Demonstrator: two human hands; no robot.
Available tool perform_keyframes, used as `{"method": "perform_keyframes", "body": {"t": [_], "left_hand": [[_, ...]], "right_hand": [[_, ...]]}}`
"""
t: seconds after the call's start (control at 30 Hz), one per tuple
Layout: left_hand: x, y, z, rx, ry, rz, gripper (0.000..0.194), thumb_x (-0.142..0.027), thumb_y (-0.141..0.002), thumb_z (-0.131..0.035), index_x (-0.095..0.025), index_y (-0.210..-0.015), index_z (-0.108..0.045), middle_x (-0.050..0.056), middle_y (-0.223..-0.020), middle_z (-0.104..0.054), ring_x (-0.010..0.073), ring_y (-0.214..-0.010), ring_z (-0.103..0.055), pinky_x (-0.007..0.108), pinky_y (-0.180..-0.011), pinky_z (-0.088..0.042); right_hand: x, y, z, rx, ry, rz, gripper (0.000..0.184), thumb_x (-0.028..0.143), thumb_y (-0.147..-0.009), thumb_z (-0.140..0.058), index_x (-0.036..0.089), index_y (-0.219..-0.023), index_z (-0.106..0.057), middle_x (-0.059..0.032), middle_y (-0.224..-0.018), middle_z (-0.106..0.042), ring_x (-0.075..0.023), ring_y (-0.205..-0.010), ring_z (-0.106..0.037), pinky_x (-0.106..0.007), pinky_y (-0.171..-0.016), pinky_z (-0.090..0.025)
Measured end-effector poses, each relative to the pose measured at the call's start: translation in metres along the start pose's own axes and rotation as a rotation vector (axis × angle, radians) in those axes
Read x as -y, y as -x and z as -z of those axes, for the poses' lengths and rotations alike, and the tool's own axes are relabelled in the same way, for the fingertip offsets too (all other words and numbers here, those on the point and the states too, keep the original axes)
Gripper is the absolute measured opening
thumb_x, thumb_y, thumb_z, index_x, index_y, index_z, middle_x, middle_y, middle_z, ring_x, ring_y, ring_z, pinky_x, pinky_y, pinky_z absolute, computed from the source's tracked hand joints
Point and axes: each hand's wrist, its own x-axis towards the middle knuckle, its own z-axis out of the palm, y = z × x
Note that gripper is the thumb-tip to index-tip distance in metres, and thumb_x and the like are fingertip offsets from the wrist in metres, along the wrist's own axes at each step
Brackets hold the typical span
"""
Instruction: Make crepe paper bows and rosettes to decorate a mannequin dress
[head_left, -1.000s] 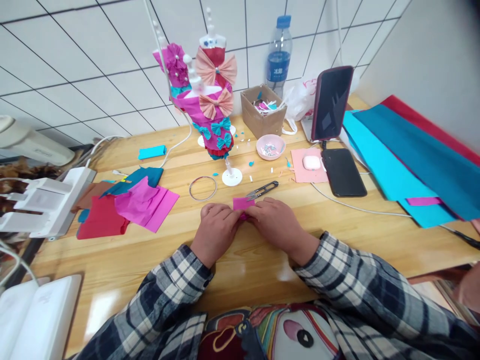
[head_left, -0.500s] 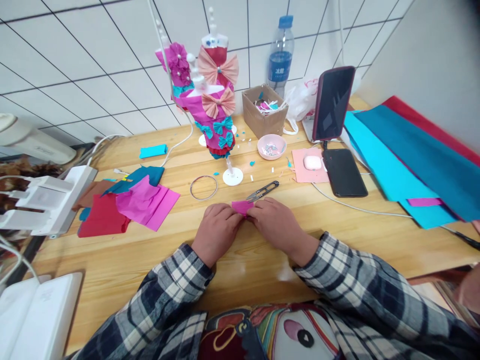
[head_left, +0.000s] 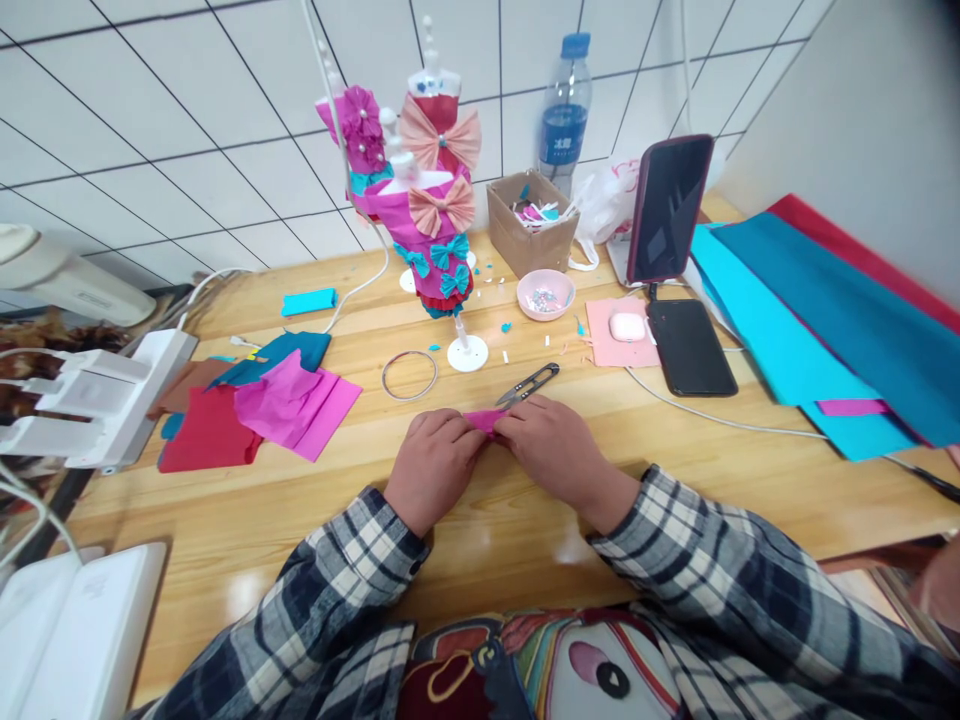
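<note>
Plaid sleeves led in from the near edge to both hands, which met low over the wooden desk (head_left: 480,520). The left hand (head_left: 433,462) and the right hand (head_left: 553,447) each pinched an end of a small magenta paper piece (head_left: 484,419), fingers closed on it, held just above the desk surface between them. Just beyond the right hand lay thread snips (head_left: 528,383), and beside those a metal ring (head_left: 409,374). Farther left sat a pile of pink and red paper sheets (head_left: 281,407). Behind stood a paper-dressed mannequin (head_left: 433,215), a pink bowl (head_left: 546,293) and a cardboard box (head_left: 529,222).
</note>
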Motion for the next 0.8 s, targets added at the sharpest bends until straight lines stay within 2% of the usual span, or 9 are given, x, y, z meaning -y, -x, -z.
{"method": "perform_keyframes", "body": {"t": [0.2,0.43,0.53,0.67,0.8], "left_hand": [[0.0005,0.0013,-0.0016,0.017,-0.020,0.030,0.016,-0.027,-0.088,-0.057,-0.022,-0.092,-0.071,0.004,-0.081,-0.070,0.0224,-0.085,-0.058,0.038,-0.078,-0.044],[-0.0003,0.0028,-0.0022,-0.007,0.026,0.011,0.018,-0.024,-0.090,-0.054,-0.022,-0.092,-0.071,0.005,-0.089,-0.069,0.0215,-0.095,-0.057,0.038,-0.085,-0.043],[-0.0009,0.0036,-0.0020,0.001,-0.003,0.009,0.017,-0.024,-0.090,-0.054,-0.021,-0.093,-0.070,0.004,-0.084,-0.069,0.0214,-0.090,-0.057,0.038,-0.082,-0.042],[-0.0011,0.0041,-0.0026,0.014,-0.016,0.049,0.018,-0.027,-0.090,-0.053,-0.021,-0.096,-0.070,0.005,-0.082,-0.069,0.0211,-0.083,-0.056,0.037,-0.077,-0.041],[-0.0024,0.0045,-0.0030,0.028,-0.006,0.053,0.018,-0.027,-0.091,-0.053,-0.022,-0.093,-0.070,0.004,-0.080,-0.068,0.0208,-0.084,-0.055,0.038,-0.077,-0.040]], "right_hand": [[-0.0008,-0.0009,-0.0009,0.015,-0.005,0.003,0.017,0.018,-0.093,-0.047,0.017,-0.088,-0.064,-0.0062,-0.084,-0.062,-0.0199,-0.085,-0.050,-0.032,-0.078,-0.037],[-0.0004,-0.0002,-0.0036,-0.020,-0.009,0.037,0.020,0.018,-0.094,-0.046,0.017,-0.090,-0.065,-0.0067,-0.087,-0.061,-0.0198,-0.087,-0.049,-0.032,-0.080,-0.038],[-0.0002,0.0005,-0.0028,-0.023,0.004,0.063,0.020,0.017,-0.093,-0.047,0.016,-0.089,-0.066,-0.0077,-0.092,-0.061,-0.0200,-0.090,-0.049,-0.031,-0.081,-0.038],[0.0000,0.0017,-0.0010,-0.003,0.011,0.048,0.016,0.017,-0.092,-0.049,0.018,-0.094,-0.065,-0.0061,-0.088,-0.062,-0.0197,-0.088,-0.050,-0.031,-0.077,-0.038],[0.0000,0.0009,-0.0017,-0.005,0.009,0.045,0.018,0.018,-0.094,-0.047,0.018,-0.089,-0.065,-0.0055,-0.087,-0.062,-0.0196,-0.086,-0.050,-0.031,-0.078,-0.038]]}}
